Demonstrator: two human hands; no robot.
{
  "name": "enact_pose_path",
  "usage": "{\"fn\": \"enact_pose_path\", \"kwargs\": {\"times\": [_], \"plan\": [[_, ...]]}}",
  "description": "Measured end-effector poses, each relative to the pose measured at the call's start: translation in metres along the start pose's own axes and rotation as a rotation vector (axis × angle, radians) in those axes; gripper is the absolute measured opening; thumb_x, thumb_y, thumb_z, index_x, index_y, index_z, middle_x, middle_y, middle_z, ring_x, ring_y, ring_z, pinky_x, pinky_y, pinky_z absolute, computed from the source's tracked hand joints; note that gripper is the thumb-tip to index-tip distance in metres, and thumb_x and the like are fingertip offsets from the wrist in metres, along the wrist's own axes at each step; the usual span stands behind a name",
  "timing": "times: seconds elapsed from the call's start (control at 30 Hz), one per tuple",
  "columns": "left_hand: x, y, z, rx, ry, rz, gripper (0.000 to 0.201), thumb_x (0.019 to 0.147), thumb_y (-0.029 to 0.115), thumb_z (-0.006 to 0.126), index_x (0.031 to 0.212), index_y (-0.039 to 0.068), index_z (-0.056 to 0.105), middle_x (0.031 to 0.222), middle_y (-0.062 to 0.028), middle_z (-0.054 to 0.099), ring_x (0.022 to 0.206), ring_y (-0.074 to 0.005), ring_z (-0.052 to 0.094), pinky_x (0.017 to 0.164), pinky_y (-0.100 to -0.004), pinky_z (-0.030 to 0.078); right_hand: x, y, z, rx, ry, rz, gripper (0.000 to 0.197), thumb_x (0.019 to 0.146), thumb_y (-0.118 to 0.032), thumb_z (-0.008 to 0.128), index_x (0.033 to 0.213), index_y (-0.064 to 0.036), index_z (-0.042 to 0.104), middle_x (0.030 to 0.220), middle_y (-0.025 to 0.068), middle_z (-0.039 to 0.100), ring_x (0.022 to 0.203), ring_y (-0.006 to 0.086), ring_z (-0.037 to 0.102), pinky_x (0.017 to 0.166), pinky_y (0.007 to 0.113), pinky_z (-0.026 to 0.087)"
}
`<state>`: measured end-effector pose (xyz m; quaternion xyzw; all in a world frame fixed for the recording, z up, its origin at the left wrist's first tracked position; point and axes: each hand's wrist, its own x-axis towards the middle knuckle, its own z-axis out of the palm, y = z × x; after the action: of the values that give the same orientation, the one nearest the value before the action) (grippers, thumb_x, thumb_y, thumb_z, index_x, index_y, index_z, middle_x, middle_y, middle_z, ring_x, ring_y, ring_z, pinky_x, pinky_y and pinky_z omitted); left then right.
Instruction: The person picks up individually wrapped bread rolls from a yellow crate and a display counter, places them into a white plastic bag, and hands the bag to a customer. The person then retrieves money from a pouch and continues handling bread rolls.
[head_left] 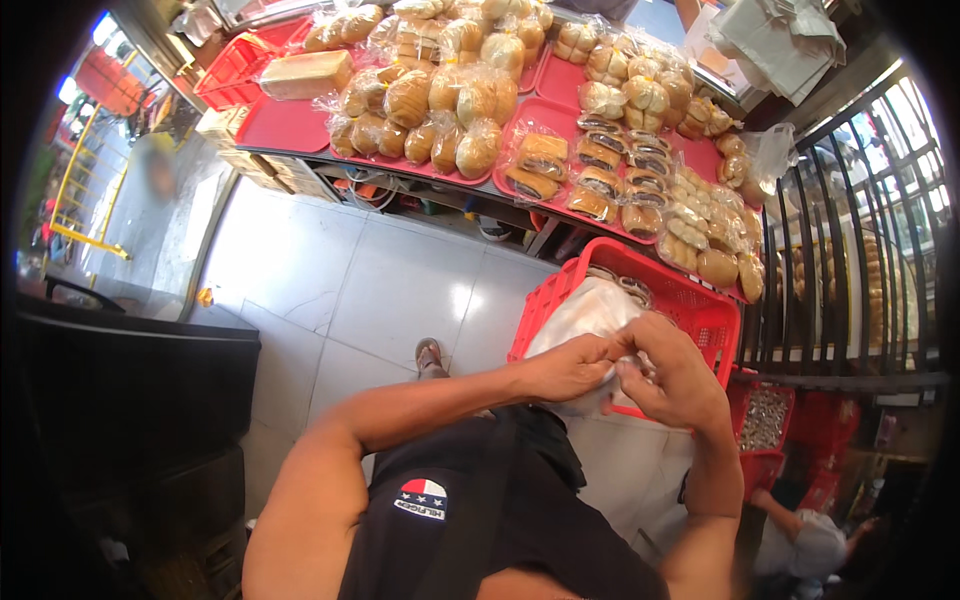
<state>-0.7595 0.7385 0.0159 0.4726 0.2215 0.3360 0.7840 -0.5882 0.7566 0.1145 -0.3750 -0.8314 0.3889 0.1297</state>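
A whitish, see-through plastic bag (pixel 585 315) bunches up in front of me, over the near left part of a red plastic crate (pixel 727 325). My left hand (pixel 572 368) is closed on the bag's gathered edge, fingertips pinched together. Close against it, my right hand (pixel 672 372) pinches the same plastic between thumb and bent fingers. What the bag contains, if anything, cannot be made out. Behind it in the crate lie wrapped rolls with dark filling (pixel 636 290), partly covered by the bag and my right hand.
Beyond the crate, a display table carries red trays (pixel 285 125) of bagged bread loaves (pixel 478 100) and packed filled rolls (pixel 598 190). Black metal bars (pixel 830 250) stand at the right. A black cabinet (pixel 130 390) is at the left. Another person (pixel 800 540) is at lower right.
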Motion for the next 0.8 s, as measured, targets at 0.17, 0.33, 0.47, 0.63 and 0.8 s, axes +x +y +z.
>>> {"fn": "enact_pose_path", "kwargs": {"times": [0.17, 0.33, 0.47, 0.63, 0.8], "plan": [[-0.053, 0.022, -0.081, 0.125, -0.010, -0.202, 0.030, 0.100, 0.016, 0.043, 0.085, 0.003, 0.065, 0.072, -0.0034, 0.061, 0.062, -0.0113, 0.057, 0.063, -0.0281, 0.047, 0.080, -0.016, 0.023, 0.054, -0.103, 0.132, 0.023, 0.086, -0.012, 0.070, 0.105, -0.0033, 0.061, 0.076, 0.0113, 0.056, 0.067, 0.0231, 0.055, 0.061, 0.035, 0.044], [-0.022, 0.098, -0.147, 0.418, -0.071, -0.080, 0.023, 0.096, 0.012, 0.045, 0.082, 0.003, 0.061, 0.069, -0.0050, 0.062, 0.063, -0.0144, 0.059, 0.060, -0.0326, 0.048, 0.144, -0.021, -0.004, 0.140, 0.030, 0.117, 0.020, 0.091, -0.013, 0.068, 0.108, -0.0036, 0.061, 0.073, -0.0010, 0.052, 0.068, 0.0067, 0.046, 0.060, 0.026, 0.040], [0.037, 0.202, -0.180, 0.719, -0.083, 0.080, 0.027, 0.099, 0.020, 0.050, 0.081, 0.005, 0.064, 0.074, 0.0014, 0.060, 0.069, -0.0074, 0.053, 0.063, -0.0285, 0.043, 0.195, -0.014, -0.055, 0.121, 0.302, 0.039, 0.020, 0.096, -0.007, 0.063, 0.115, -0.0018, 0.061, 0.088, -0.0036, 0.057, 0.083, 0.0036, 0.054, 0.072, 0.023, 0.045], [0.114, 0.263, -0.245, 0.796, -0.113, 0.141, 0.021, 0.092, 0.017, 0.055, 0.085, 0.003, 0.069, 0.071, -0.0012, 0.063, 0.066, -0.0114, 0.057, 0.063, -0.0307, 0.046, 0.269, 0.019, -0.104, 0.142, 0.499, -0.060, 0.023, 0.096, -0.011, 0.063, 0.118, -0.0034, 0.064, 0.081, -0.0022, 0.054, 0.073, 0.0057, 0.048, 0.065, 0.025, 0.042], [0.180, 0.265, -0.300, 1.159, 0.026, 0.152, 0.023, 0.077, 0.016, 0.068, 0.093, -0.001, 0.068, 0.076, -0.0168, 0.067, 0.067, -0.0242, 0.065, 0.065, -0.0379, 0.051, 0.338, 0.079, -0.135, -0.045, 0.484, 0.043, 0.033, 0.093, -0.018, 0.065, 0.122, -0.0038, 0.063, 0.095, 0.0110, 0.069, 0.084, 0.0206, 0.066, 0.076, 0.034, 0.051]]}}
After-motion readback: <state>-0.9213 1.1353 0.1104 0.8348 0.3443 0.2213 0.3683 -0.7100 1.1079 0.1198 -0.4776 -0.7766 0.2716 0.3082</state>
